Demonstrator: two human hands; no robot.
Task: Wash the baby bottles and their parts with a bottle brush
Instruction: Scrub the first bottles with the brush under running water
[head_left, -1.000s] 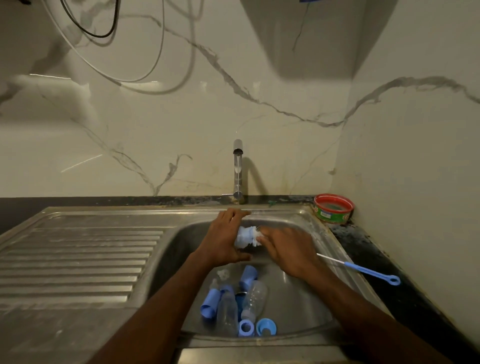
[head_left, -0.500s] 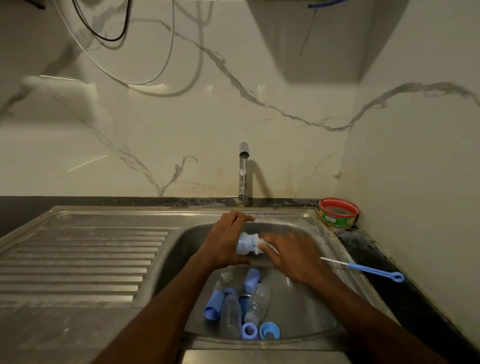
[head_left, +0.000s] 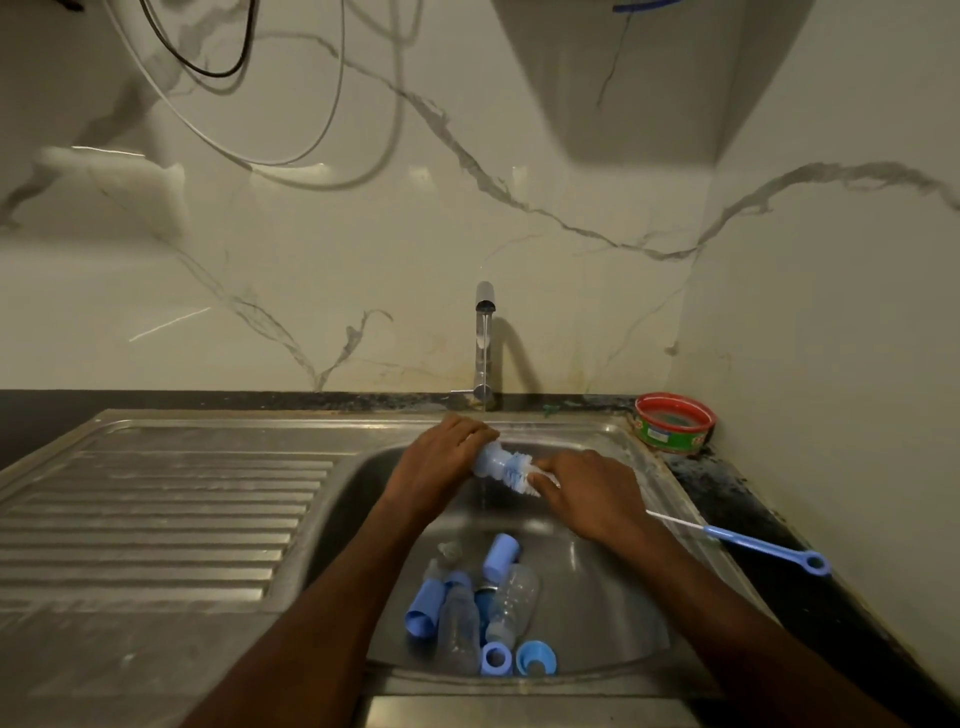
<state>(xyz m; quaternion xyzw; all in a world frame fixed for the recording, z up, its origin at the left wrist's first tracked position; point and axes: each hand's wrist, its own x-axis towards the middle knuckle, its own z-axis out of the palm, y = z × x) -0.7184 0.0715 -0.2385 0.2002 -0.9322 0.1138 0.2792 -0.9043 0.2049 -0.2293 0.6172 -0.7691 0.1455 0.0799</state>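
- In the middle of the frame the left hand (head_left: 441, 460) has its fingers curled round a pale blue bottle part (head_left: 491, 461), holding it over the sink (head_left: 597, 597) under the tap (head_left: 484, 343).
- The right hand (head_left: 584, 493), just right of centre, has its fingers closed on the handle of the bottle brush (head_left: 519, 470); the blue and white bristles stick out of the mouth of the part, so the brush head sits partly inside it.
- A thin stream of water runs from the tap and falls past the part into the sink.
- In the lower middle of the frame, on the sink floor, lie two clear bottles (head_left: 460, 629), side by side and touching, both on their sides.
- Around them lie blue parts: a blue tube (head_left: 501, 555) above the bottles, a blue cap (head_left: 423, 608) to their left, and a blue ring (head_left: 496, 659) with a second blue cup (head_left: 536, 659) just beside it at the near edge.
- At the right of the frame a thin blue brush (head_left: 748, 545) lies on the sink rim and the dark counter (head_left: 727, 493), its ring end toward the lower right.
- In the right of the frame, at the corner of the wall, a red-rimmed tub (head_left: 674, 423) stands on the counter.
- The ribbed draining board (head_left: 156, 519) fills the left of the frame.
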